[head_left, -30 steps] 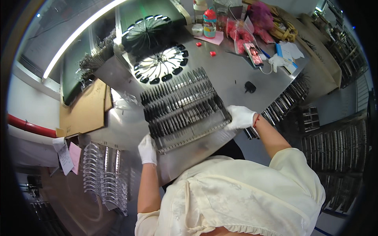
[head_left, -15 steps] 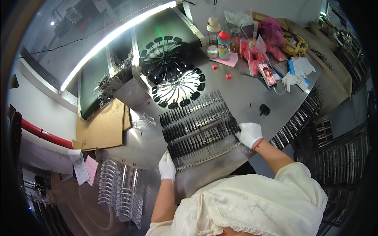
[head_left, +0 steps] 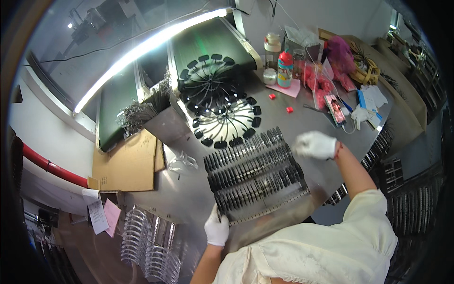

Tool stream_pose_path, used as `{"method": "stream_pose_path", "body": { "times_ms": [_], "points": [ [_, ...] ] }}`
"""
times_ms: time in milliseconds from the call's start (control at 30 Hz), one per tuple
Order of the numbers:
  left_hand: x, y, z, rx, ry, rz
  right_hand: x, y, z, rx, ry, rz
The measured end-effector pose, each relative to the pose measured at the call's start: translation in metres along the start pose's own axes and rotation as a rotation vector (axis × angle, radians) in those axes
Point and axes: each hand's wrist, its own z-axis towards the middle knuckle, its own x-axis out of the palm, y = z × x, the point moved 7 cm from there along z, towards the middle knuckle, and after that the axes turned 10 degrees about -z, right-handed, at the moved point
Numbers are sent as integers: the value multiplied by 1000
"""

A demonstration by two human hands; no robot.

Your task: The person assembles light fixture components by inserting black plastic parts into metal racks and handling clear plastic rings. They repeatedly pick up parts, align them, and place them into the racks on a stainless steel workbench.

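Note:
A metal rack [head_left: 257,208] with several rows of dark, flat, paddle-shaped pieces [head_left: 246,166] lies on the steel table in front of me. My left hand [head_left: 217,228], in a white glove, grips the rack's near left corner with the thumb along its side. My right hand [head_left: 316,145], also gloved, hovers off the rack's right end, over the table. Its fingers look bent but are smeared by motion, so I cannot tell whether anything is in them. It covers part of the table beside the rack.
Beyond the rack stands a round fan of black-tipped wires [head_left: 227,120] over a bright light. A bottle [head_left: 285,71], a phone [head_left: 335,110] and pink bags [head_left: 319,80] are at the back right. Cardboard [head_left: 125,165] and clear curved holders [head_left: 149,244] lie left.
My right hand has let go of the rack's right edge and moved up and away from it. A loose black piece seen there before is now hidden. The whole view has shifted slightly.

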Motion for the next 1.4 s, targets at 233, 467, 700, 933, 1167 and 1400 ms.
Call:
{"method": "stream_pose_path", "body": {
  "times_ms": [233, 467, 700, 933, 1167, 1400],
  "points": [
    [4, 3, -2, 30, -42, -126, 9, -15, 319, 177, -223, 73],
    [5, 14, -7, -3, -32, -143, 23, -1, 427, 431, -323, -217],
    [6, 16, -12, 62, -104, -174, 10, 60, 324, 308, -294, -378],
    [5, 16, -5, 103, -112, -193, 89, 40, 321, 229, 123, -757],
    [3, 10, -21, 26, -52, -109, 98, -47, 346, 853, -340, -312],
    [7, 13, -14, 53, -88, -36, 3, 69, 261, 474, -232, -475]
  ]
}}
